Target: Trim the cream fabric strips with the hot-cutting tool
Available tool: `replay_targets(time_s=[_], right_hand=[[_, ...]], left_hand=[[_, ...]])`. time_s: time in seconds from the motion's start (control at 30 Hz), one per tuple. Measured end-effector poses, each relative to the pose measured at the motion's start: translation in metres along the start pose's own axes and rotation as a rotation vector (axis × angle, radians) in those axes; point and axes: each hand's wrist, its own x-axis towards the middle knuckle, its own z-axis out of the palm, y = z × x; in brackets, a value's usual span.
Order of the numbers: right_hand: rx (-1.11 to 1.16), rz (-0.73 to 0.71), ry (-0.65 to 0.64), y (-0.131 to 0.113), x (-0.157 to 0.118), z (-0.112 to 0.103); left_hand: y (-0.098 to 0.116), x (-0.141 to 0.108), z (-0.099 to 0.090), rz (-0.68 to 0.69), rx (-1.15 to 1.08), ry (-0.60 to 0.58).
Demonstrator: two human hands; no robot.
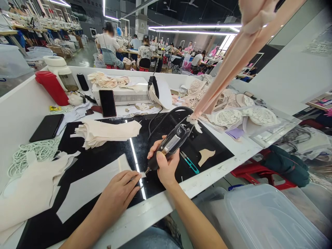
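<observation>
My right hand (166, 165) is wrapped round a black handheld power tool (169, 141) with a pointed metal tip, its kind not clear. The tool slants down to the left and hangs from pale pink fabric strips (220, 79) tied at its upper end. My left hand (119, 190) lies low on the black work surface (103, 162), fingers together, pinning a small whitish strip (143, 175) at its fingertips. The tool's tip meets or nearly meets this strip. Beneath and beside my left hand lies a large pale fabric piece (85, 188), partly covered by it.
Turquoise thread snips (190, 162) and a beige scrap (206, 156) lie right of the tool. Stacked fabric pieces (109, 131), a phone (108, 103) and a white box (124, 93) stand behind. Bra cups (241, 117) pile up at right. A plastic bin (269, 211) sits below the table edge.
</observation>
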Motion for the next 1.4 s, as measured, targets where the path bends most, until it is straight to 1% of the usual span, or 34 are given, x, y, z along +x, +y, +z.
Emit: replay_targets(time_s=[0.2, 0.33, 0.73, 0.83, 0.97, 1.1, 1.2, 1.4], right_hand=[[-0.020, 0.021, 0.009, -0.003, 0.002, 0.001], [-0.022, 0.001, 0.030, -0.005, 0.004, 0.003], [-0.017, -0.010, 0.009, 0.000, 0.003, 0.005], [-0.039, -0.005, 0.020, -0.001, 0.005, 0.005], [-0.001, 0.003, 0.023, -0.005, 0.003, 0.004], [0.037, -0.001, 0.010, -0.008, -0.004, 0.001], [0.054, -0.003, -0.016, -0.006, -0.007, 0.000], [0.013, -0.028, -0.014, -0.004, -0.006, -0.001]], left_hand=[[-0.002, 0.000, 0.000, 0.018, 0.025, -0.006], [-0.002, 0.000, -0.001, 0.036, 0.040, 0.008], [0.000, 0.003, -0.004, 0.062, 0.068, 0.028], [0.000, 0.003, -0.004, 0.075, 0.081, 0.034], [0.001, 0.003, -0.003, 0.084, 0.092, 0.036], [0.000, 0.002, -0.001, 0.082, 0.096, 0.027], [-0.001, 0.001, 0.000, 0.078, 0.089, 0.016], [-0.005, 0.001, -0.002, 0.033, 0.003, 0.008]])
